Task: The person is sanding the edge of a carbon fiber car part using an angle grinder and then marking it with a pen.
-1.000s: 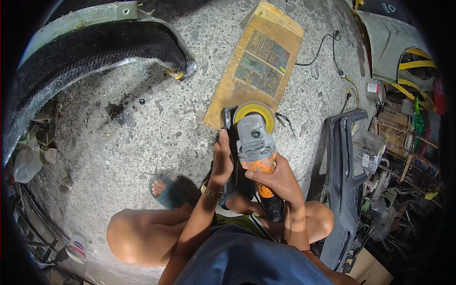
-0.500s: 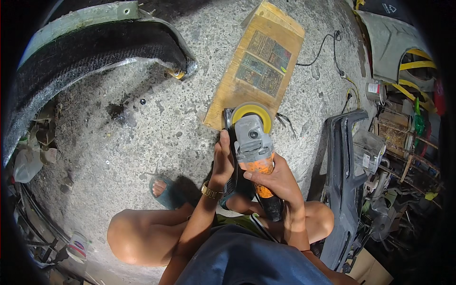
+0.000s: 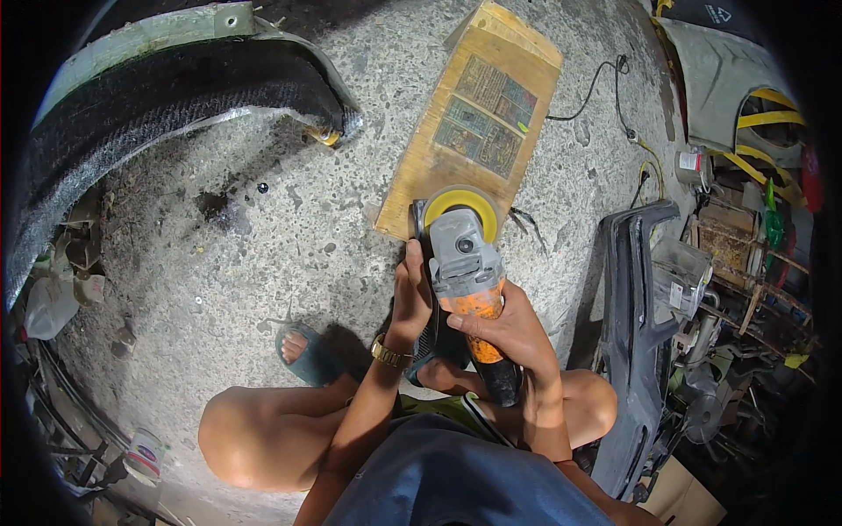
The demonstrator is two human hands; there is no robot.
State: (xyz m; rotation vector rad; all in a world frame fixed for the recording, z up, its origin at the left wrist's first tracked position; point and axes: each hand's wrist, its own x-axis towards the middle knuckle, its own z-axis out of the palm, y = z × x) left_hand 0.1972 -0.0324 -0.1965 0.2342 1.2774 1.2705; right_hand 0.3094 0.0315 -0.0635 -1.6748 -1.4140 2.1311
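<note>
My right hand is wrapped round the orange and grey body of an angle grinder. The grinder's yellow disc lies over the near end of a wooden board, right beside a dark, narrow strip-like piece. My left hand, with a gold watch on its wrist, grips that dark piece from its left side, thumb pointing up along it. Part of the dark piece is hidden under the grinder and my hand. Printed sheets lie on the board.
A large curved black panel spans the upper left. To my right lies a long grey bumper-like part, with a clear container and scrap beyond it. A black cord runs over the concrete floor. A can stands lower left.
The grinder has shifted very slightly to the left and up along the dark piece. My left hand stays where it was.
</note>
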